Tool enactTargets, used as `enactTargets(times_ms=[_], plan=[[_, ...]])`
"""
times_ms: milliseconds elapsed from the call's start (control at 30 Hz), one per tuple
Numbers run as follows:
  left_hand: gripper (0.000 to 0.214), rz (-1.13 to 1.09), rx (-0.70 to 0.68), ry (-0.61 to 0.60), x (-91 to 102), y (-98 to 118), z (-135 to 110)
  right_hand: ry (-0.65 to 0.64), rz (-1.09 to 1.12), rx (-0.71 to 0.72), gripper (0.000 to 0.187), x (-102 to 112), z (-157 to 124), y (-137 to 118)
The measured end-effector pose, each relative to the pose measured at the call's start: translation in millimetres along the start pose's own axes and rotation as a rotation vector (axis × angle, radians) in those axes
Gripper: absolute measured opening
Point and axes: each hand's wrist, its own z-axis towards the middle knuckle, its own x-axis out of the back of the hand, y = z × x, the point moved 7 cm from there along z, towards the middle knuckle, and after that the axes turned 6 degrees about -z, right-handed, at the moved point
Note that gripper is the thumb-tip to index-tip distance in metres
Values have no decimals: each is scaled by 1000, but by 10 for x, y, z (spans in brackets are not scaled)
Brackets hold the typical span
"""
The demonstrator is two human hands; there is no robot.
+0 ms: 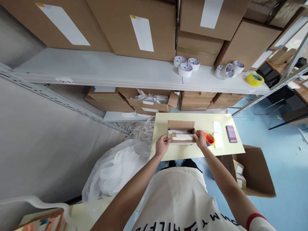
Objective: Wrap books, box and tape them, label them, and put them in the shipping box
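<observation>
A small cardboard box stands on the pale yellow table, its back flap raised. White material shows inside, and a white strip runs along the front. My left hand grips the box's left end between thumb and fingers. At the right end, my right hand holds the box the same way, fingers partly hidden. Just beyond that hand lies an orange tape dispenser with a yellow roll, partly covered by the hand. White paper slips lie to its right.
A blurred purple item lies at the right of the table. An open carton with small boxes stands on the floor. A plastic bag of white material sits left. Tape rolls and large cartons line the shelf.
</observation>
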Motion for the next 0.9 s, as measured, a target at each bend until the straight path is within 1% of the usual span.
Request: enactTargets(times_ms=[100,167,233,300,367,433,500,600,667,733,800,900], plan=[[28,-8,11,1,-37,-36,29,-102,64,-11,59,29,56,99],[27,-13,-8,-6,-73,-34,21,-171,151,-21,64,70,102,139],[27,-11,-38,-19,-126,-9,-11,-219,284,-14,71,115,164,120],[27,-1,-67,-30,-192,29,-62,-221,443,23,74,171,229,52],[28,19,-91,-23,-247,64,-121,-201,555,63,68,216,263,-8],[29,43,-105,-11,-281,80,-178,-204,594,82,57,221,243,-17],[30,65,-101,-11,-290,72,-229,-220,541,104,44,200,180,14],[32,141,-109,0,-244,82,-300,-205,321,183,33,171,67,66],[36,247,-165,45,-187,169,-343,-186,201,247,30,150,17,62],[42,375,-255,58,-185,323,-370,-182,151,299,28,125,0,27],[46,509,-346,-7,-286,498,-367,-188,125,334,27,111,4,-16],[57,699,-466,-182,-551,703,-332,-199,88,374,27,133,9,-18]])
